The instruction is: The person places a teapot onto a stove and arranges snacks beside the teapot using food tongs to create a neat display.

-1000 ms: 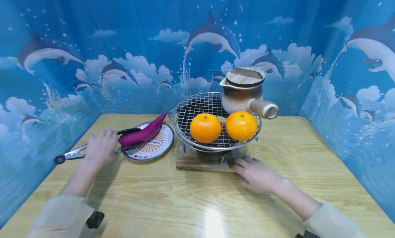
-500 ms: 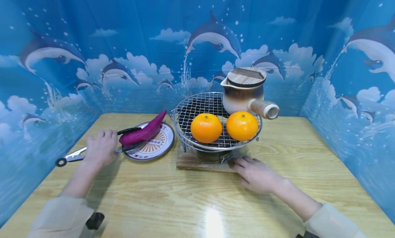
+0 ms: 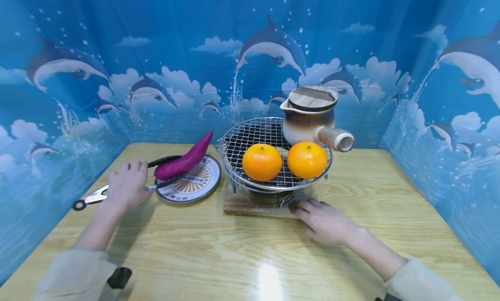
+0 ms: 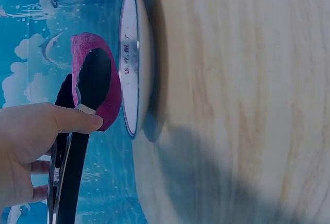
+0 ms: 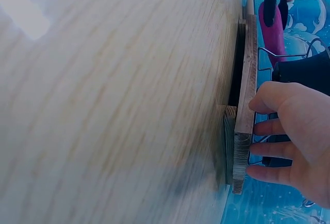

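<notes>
My left hand point(image 3: 129, 184) grips a pair of tongs point(image 3: 95, 195) with black tips and metal handles. Between the tongs' tips is a purple sweet potato point(image 3: 187, 162), its pointed end tilted up and to the right. It hangs over a white patterned plate point(image 3: 195, 186); in the left wrist view it appears just off the plate's surface. My right hand point(image 3: 322, 220) rests with its fingertips on the right front corner of a wooden board point(image 3: 254, 207). In the right wrist view the fingers point(image 5: 270, 174) lie fairly straight against the board.
On the board stands a stove with a round wire grill point(image 3: 258, 129). The grill carries two oranges point(image 3: 262, 162) and a lidded clay pot point(image 3: 308, 123), whose handle point(image 3: 335, 138) sticks out to the right. A blue dolphin-print curtain point(image 3: 175, 53) encloses the wooden table point(image 3: 211, 257).
The sweet potato has risen a little off the plate in the tongs, its tip now higher. My right hand stays on the board's corner.
</notes>
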### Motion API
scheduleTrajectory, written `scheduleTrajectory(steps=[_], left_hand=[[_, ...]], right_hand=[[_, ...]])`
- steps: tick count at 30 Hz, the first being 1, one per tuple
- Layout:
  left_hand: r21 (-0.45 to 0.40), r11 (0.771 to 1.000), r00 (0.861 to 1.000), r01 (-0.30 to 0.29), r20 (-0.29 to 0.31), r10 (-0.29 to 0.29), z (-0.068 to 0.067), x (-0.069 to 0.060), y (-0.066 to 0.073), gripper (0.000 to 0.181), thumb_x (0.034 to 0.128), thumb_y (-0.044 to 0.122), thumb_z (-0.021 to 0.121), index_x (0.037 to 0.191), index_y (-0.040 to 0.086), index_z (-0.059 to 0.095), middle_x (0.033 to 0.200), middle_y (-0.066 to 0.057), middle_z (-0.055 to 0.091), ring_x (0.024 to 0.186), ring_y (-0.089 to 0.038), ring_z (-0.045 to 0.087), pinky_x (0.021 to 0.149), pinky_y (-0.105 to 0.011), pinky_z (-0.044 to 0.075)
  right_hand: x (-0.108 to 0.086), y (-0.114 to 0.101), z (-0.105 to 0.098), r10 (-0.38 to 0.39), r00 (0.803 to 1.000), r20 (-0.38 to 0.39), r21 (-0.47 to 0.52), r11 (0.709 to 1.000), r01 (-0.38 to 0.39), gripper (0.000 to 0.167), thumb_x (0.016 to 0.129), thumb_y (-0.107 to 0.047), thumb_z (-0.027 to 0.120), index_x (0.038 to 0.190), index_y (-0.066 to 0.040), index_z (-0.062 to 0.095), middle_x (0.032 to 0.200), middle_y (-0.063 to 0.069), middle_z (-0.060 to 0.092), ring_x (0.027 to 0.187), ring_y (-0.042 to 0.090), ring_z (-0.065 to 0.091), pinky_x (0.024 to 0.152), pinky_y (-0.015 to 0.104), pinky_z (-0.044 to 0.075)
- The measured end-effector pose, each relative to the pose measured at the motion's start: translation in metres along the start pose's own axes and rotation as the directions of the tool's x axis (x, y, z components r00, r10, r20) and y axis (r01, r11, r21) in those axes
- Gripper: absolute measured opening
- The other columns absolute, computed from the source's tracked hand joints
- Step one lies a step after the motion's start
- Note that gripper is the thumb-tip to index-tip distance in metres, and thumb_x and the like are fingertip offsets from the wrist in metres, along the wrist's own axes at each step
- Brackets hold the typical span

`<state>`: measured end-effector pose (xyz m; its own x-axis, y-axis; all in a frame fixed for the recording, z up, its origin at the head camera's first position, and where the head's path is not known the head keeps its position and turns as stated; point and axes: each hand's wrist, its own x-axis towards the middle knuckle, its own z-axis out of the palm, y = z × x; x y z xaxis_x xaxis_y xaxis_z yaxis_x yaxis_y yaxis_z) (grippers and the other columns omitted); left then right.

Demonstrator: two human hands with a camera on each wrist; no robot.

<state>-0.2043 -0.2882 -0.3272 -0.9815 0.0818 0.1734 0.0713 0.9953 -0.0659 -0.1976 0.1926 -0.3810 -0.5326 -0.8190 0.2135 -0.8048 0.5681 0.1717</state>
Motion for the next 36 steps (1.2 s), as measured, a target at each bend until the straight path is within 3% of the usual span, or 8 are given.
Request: scheduleTrajectory(steps=[8,36], left_hand=[[-0.023,0.999,0.999,0.023,0.032,-0.023,-0.013,0.003,0.005,0.084,0.0734,0.03,0.075,0.131,-0.015,0.032,0.126,-0.035,0.036,0.113,-0.054,0.032,0.083,-0.073,0.028],[-0.049,0.998,0.999,0.037,-0.03,-0.038,-0.043,0.011,0.012,0.081,0.0741,0.032,0.074,0.13,-0.012,0.035,0.128,-0.033,0.035,0.115,-0.051,0.031,0.08,-0.071,0.03]], right_hand=[[-0.001,0.0,0.001,0.005,1.0,0.006,0.0,1.0,-0.005,0.035,0.077,-0.017,0.066,0.111,-0.01,0.062,0.107,0.006,0.057,0.096,0.024,0.056,0.081,0.04,0.05],[0.0,0.001,0.003,-0.008,1.0,-0.012,-0.005,1.0,0.008,0.036,0.075,-0.016,0.067,0.11,-0.008,0.062,0.107,0.008,0.058,0.095,0.025,0.056,0.08,0.04,0.05]])
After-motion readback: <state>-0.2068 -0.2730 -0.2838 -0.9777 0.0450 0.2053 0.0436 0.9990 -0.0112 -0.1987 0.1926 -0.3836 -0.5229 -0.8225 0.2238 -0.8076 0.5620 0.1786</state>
